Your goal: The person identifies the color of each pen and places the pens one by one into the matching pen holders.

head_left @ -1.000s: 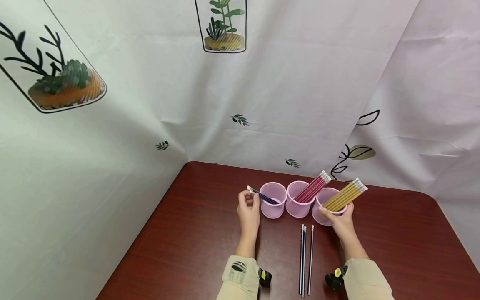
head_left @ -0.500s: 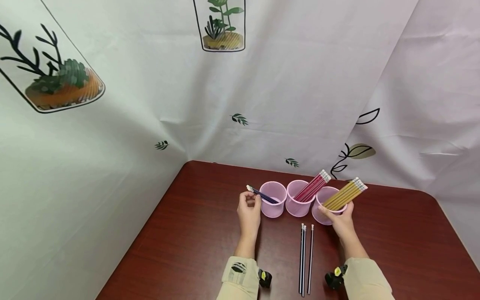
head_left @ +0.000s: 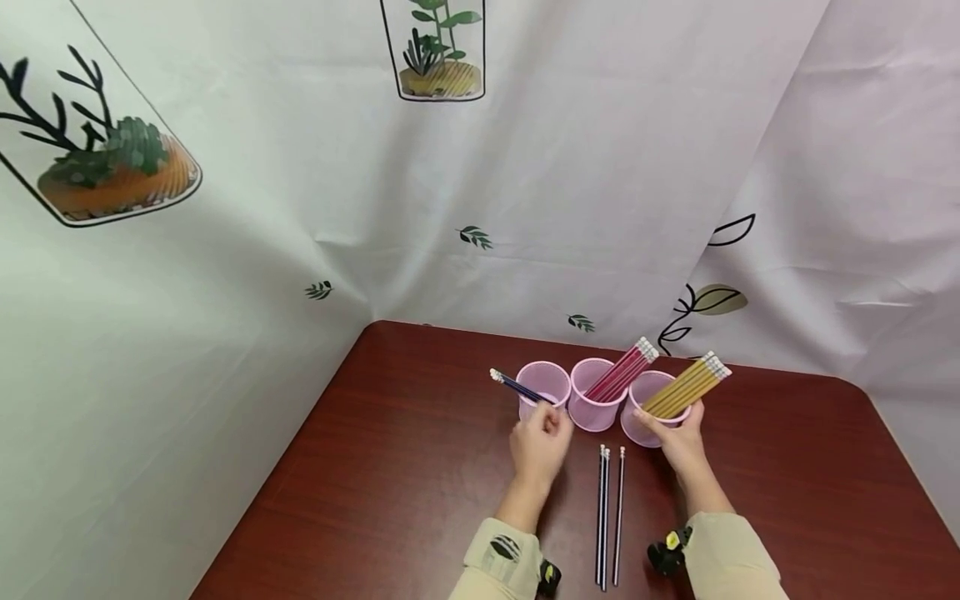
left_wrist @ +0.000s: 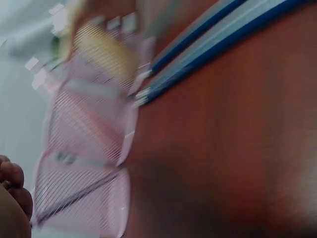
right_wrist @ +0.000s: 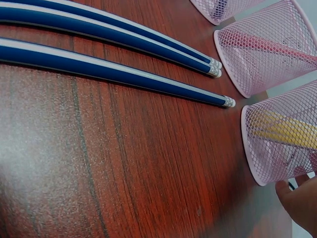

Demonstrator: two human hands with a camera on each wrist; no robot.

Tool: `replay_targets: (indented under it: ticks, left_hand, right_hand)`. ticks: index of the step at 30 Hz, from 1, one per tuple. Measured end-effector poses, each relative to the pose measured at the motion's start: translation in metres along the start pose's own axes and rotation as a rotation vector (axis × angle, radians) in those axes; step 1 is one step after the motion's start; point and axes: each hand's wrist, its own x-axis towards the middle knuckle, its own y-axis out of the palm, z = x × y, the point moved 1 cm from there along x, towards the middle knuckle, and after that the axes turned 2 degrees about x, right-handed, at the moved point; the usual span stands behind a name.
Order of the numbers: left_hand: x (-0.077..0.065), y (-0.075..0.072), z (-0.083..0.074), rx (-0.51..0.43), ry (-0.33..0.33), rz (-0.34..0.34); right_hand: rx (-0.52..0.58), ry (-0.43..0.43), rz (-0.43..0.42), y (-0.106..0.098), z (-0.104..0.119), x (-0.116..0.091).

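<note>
My right hand point(head_left: 684, 442) holds the right-hand pink mesh pencil cup point(head_left: 639, 432), thumb at the near rim and fingers on its right side. Yellow pencils point(head_left: 686, 387) lean out of that cup, white erasers up. My left hand point(head_left: 542, 442) is in front of the left mesh cup point(head_left: 543, 379), its fingers loosely curled with nothing seen between them. Dark blue pencils point(head_left: 517, 385) tilt to the left over this cup's rim. Between the two stands the middle cup point(head_left: 592, 417), with red pencils point(head_left: 621, 372) slanting right. The left wrist view is blurred.
Three blue-and-white pencils point(right_wrist: 124, 72) lie on the dark red wooden table point(head_left: 360, 492) between the forearms, erasers toward the cups. A pale printed curtain point(head_left: 570, 208) hangs behind the table and along its left side.
My left hand has left the eraser ends of the dark blue pencils and moved right and nearer, in front of the left cup. The right hand keeps its hold.
</note>
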Motion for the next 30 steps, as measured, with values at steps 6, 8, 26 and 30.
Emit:
replay_targets:
  ticks: [6,8,26,30]
  left_hand:
    - [-0.028,0.021,-0.007,0.261,-0.035,0.450]
    - [-0.034,0.027,-0.005,0.329,-0.044,0.574]
    - [-0.043,0.036,-0.005,0.534,-0.031,0.812]
    - [-0.041,0.037,-0.006,0.570,-0.054,0.864]
  right_hand:
    - [-0.006,-0.008,0.001,0.000,0.000,0.000]
    - [-0.006,-0.020,-0.004,0.001,-0.002,0.001]
    - [0.008,-0.030,-0.006,0.003,0.000,-0.002]
    - [0.000,-0.025,-0.007,0.002,-0.001,-0.001]
